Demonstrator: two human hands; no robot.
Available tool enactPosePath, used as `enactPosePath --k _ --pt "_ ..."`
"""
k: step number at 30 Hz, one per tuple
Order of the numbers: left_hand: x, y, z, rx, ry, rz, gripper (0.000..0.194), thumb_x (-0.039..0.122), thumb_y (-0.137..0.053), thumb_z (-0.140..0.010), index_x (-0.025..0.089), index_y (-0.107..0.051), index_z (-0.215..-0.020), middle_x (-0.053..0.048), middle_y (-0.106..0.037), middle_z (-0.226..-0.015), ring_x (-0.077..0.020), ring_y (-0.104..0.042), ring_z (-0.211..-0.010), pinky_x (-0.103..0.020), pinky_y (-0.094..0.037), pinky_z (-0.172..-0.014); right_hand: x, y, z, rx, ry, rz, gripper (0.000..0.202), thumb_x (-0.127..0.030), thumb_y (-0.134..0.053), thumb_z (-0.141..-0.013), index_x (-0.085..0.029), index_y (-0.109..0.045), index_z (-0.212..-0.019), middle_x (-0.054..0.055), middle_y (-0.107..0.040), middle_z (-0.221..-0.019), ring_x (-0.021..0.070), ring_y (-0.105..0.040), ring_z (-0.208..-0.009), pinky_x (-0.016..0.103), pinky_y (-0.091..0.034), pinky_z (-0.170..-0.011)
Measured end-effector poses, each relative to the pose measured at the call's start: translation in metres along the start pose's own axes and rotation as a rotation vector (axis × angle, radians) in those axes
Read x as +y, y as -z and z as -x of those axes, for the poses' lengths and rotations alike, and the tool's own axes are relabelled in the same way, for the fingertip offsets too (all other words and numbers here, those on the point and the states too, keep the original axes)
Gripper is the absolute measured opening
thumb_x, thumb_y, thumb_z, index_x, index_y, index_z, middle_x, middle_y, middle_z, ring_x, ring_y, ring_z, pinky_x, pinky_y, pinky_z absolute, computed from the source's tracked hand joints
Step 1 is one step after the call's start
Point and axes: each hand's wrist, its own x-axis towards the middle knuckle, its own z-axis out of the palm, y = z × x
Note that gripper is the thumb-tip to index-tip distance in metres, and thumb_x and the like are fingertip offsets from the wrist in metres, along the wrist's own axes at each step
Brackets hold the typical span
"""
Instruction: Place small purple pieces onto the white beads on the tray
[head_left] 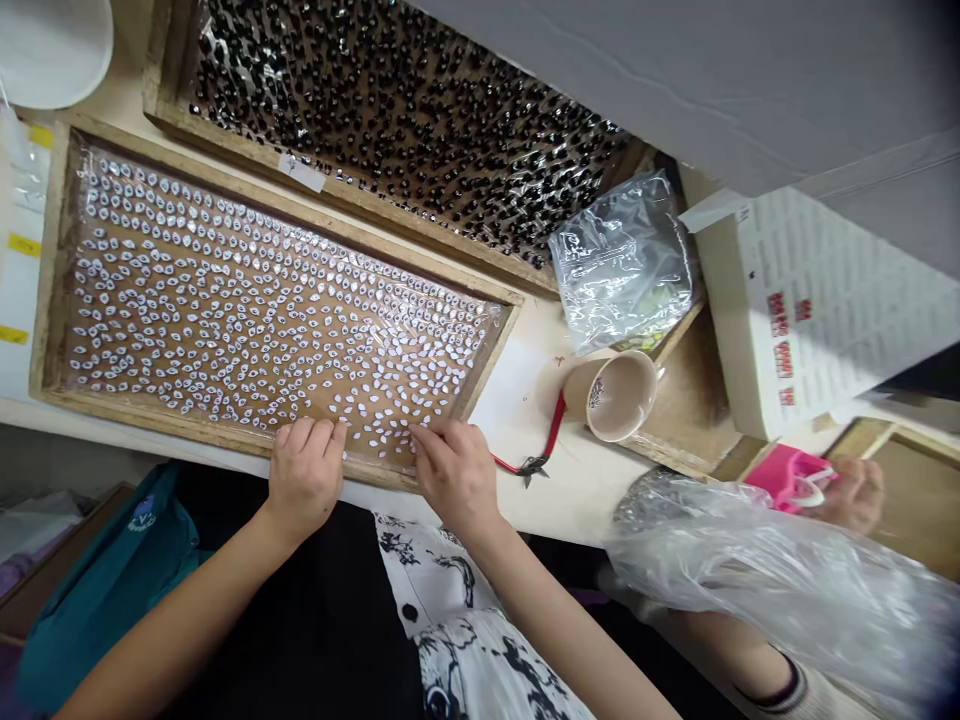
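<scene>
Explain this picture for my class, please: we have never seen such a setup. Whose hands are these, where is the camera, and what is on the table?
There is no machine here. One person works with two bare hands, and the single picture comes from a camera worn on that person's head, looking forward and down.

The left hand and right hand are at the near edge of a shallow rectangular wooden tray of small white leaf-shaped pieces. Whether the fingers hold a piece is too small to tell.

Beyond is another wooden tray with shiny black pieces. To the right is a tan paper cup. Farther right, another person's hand is beside a bright pink item.
</scene>
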Motion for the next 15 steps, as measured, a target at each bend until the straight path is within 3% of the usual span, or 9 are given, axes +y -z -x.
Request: enactPosePath --k 4,8,13,15 --pt "0.002 0.002 0.000 0.013 0.017 0.008 0.020 0.009 -0.055 -0.079 0.009 -0.064 -0.097 -0.007 -0.062 -0.073 -0.0201 -0.047 -0.072 -0.034 -0.034 -0.063 0.014 0.012 0.011 0.065 -0.127 0.001 0.014 -0.014 -0.051 -0.087 -0.016 -0.064 -0.092 0.005 -0.055 -0.079 0.0172 -0.050 -0.074 0.031 -0.040 -0.069" --pt "0.013 0.002 -0.004 0.004 0.000 0.116 0.018 0.009 -0.053 -0.081 0.011 -0.063 -0.095 -0.006 -0.061 -0.076 -0.0199 -0.047 -0.074 -0.034 -0.034 -0.065 0.020 0.016 0.020 0.038 -0.144 0.077 0.013 -0.017 -0.051 -0.088 -0.016 -0.064 -0.088 0.005 -0.053 -0.077 0.0172 -0.048 -0.071 0.031 -0.038 -0.066" --pt "0.037 -0.014 -0.007 -0.141 -0.121 0.253 0.017 0.011 -0.045 -0.084 0.013 -0.061 -0.087 -0.006 -0.055 -0.071 -0.0195 -0.044 -0.071 -0.034 -0.033 -0.063 0.010 0.011 0.018 -0.039 -0.136 0.236 0.015 -0.017 -0.049 -0.088 -0.016 -0.063 -0.090 0.006 -0.053 -0.077 0.0185 -0.044 -0.069 0.032 -0.033 -0.064" --pt "0.047 -0.023 -0.010 -0.145 -0.159 0.267 0.018 0.010 -0.042 -0.085 0.013 -0.060 -0.082 -0.005 -0.052 -0.069 -0.0195 -0.043 -0.069 -0.035 -0.032 -0.063 0.004 0.010 0.013 -0.092 -0.158 0.314 0.014 -0.016 -0.049 -0.086 -0.016 -0.063 -0.088 0.006 -0.053 -0.076 0.0195 -0.043 -0.069 0.033 -0.031 -0.064"
